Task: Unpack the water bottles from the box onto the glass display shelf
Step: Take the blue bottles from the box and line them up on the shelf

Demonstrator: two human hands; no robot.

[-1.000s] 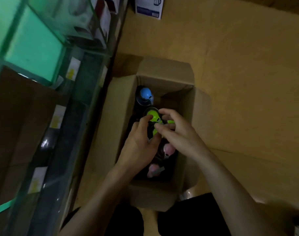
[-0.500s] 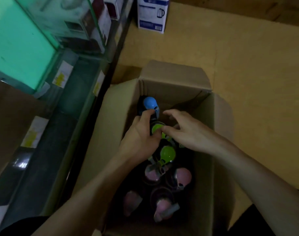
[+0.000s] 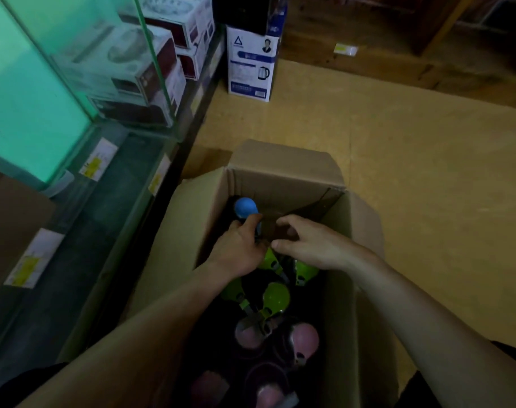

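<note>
An open cardboard box (image 3: 283, 160) stands on the floor and holds several dark water bottles. One has a blue lid (image 3: 245, 207) at the far end, several have green lids (image 3: 277, 295) in the middle, and pink lids (image 3: 305, 338) sit nearest me. Both hands are inside the box, just behind the blue lid. My left hand (image 3: 239, 248) curls round the top of a green-lidded bottle (image 3: 270, 257). My right hand (image 3: 306, 245) pinches the same bottle from the right. A dark see-through film (image 3: 306, 210) hangs over it. The glass display shelf (image 3: 127, 172) runs along the left.
Boxed appliances (image 3: 139, 69) fill the upper glass shelf. A white and blue kettle box (image 3: 251, 66) stands on the floor beyond the box. Yellow price labels (image 3: 95, 163) line the shelf edges. A brown carton (image 3: 12, 225) sits at the left, and tan floor (image 3: 427, 172) lies to the right.
My view has tilted up and come nearer, showing more of the box, shelf and floor. Both hands stay together on the green-lidded bottle near the blue lid.
</note>
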